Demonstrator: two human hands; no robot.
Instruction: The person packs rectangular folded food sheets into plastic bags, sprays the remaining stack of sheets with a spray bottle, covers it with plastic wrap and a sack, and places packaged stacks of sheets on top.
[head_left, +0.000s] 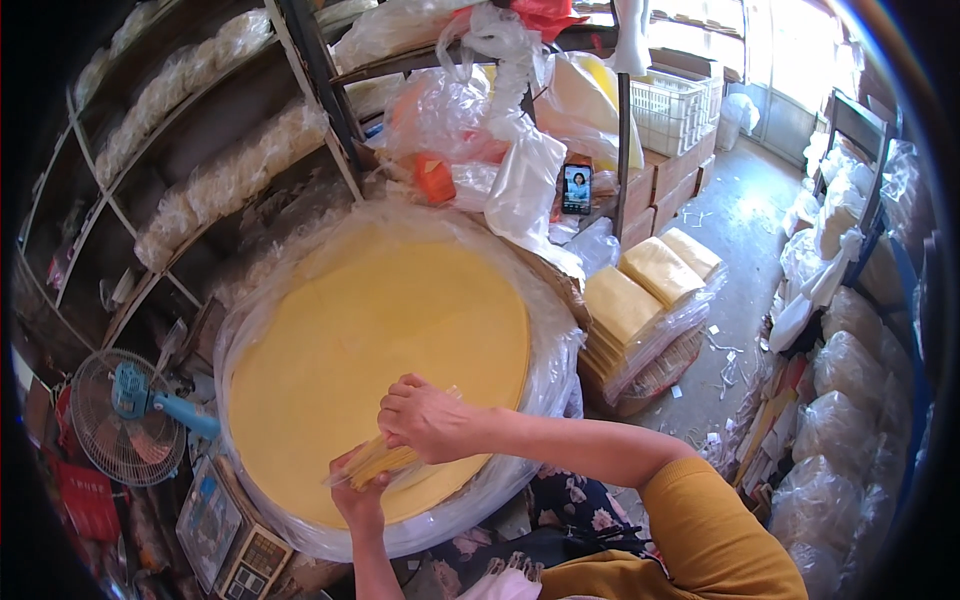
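Low over a large round stack of thin yellow sheets (375, 322), both my hands are on a folded yellow bundle (375, 461) with clear plastic film around it. My left hand (358, 484) grips the bundle's near end from below, thumb along its side. The right hand (424, 424) closes over the upper end, its fingers curled, and partly hides the bundle there. Clear plastic sheeting (551, 367) lines the rim around the round stack.
Folded yellow sheets (622, 307) stand in piles at the right. A phone (577, 189) is propped beyond the round stack among plastic bags (525, 172). A fan (129, 416) stands at the left, below shelves of bagged goods (232, 180). Bagged packs (840, 420) line the far right.
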